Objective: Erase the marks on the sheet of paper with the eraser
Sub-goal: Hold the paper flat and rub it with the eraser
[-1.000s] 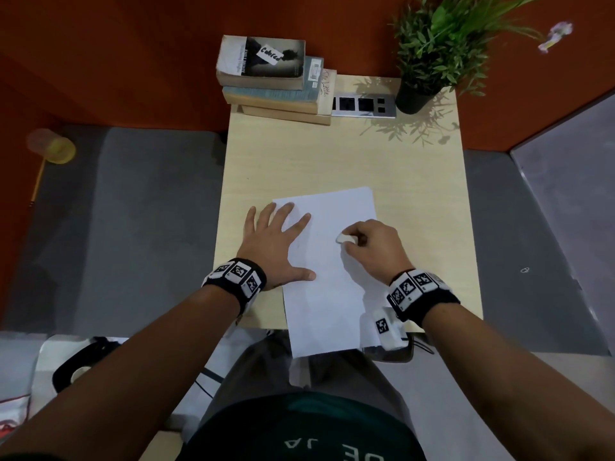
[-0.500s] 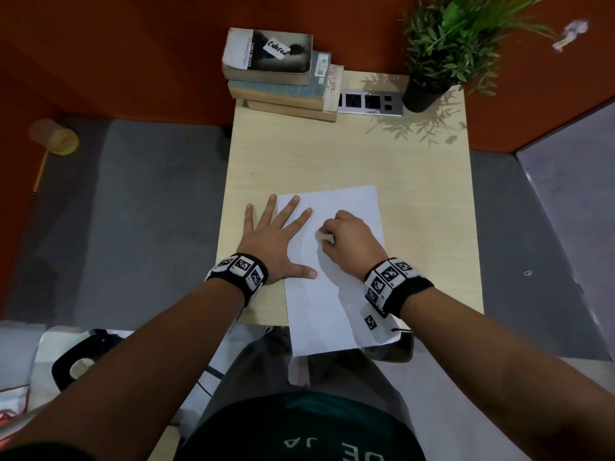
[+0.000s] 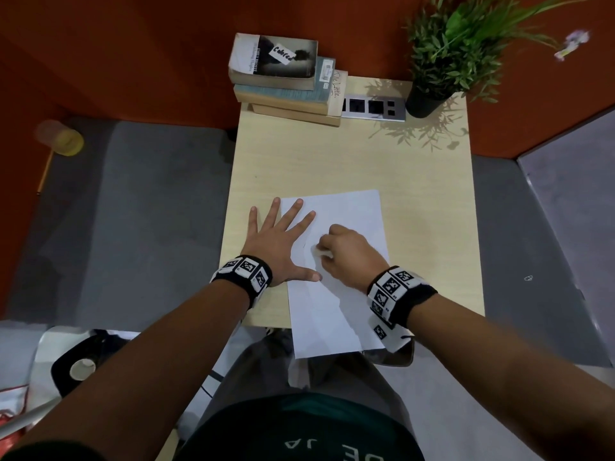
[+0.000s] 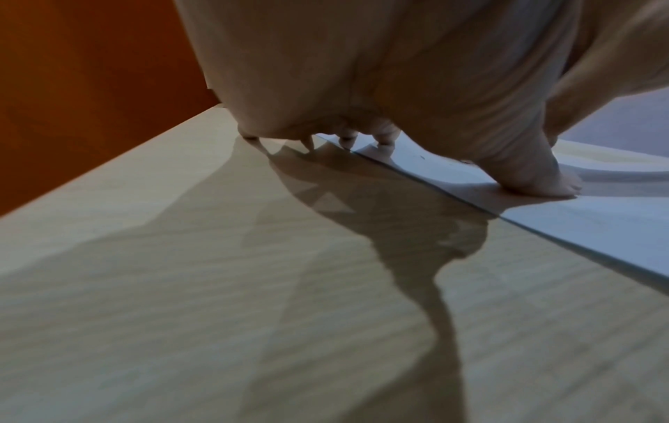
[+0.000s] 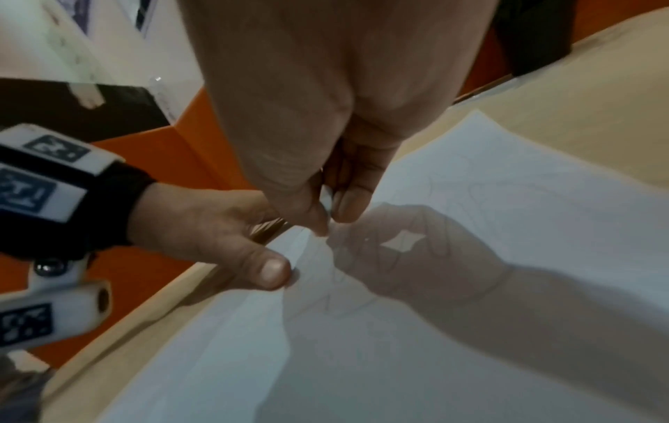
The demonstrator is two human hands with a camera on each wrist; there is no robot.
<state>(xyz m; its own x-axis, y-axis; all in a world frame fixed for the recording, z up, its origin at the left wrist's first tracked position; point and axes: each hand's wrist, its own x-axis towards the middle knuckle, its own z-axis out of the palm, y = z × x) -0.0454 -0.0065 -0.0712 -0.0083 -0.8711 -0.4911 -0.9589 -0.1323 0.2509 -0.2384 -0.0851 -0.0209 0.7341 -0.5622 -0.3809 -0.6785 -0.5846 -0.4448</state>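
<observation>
While the left hand (image 3: pixel 276 247) is lying flat with fingers spread, pinning the sheet of paper (image 3: pixel 336 314) to the table (image 3: pixel 416 194), the right hand (image 3: pixel 349 254) is pinching the white eraser (image 3: pixel 320 251) against faint pencil marks (image 5: pixel 362 300); short, light strokes away from the pinning hand should be keeping the sheet from creasing.

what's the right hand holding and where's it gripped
The right hand pinches a white eraser by its sides, thumb against fingers; its tip pokes out.
</observation>
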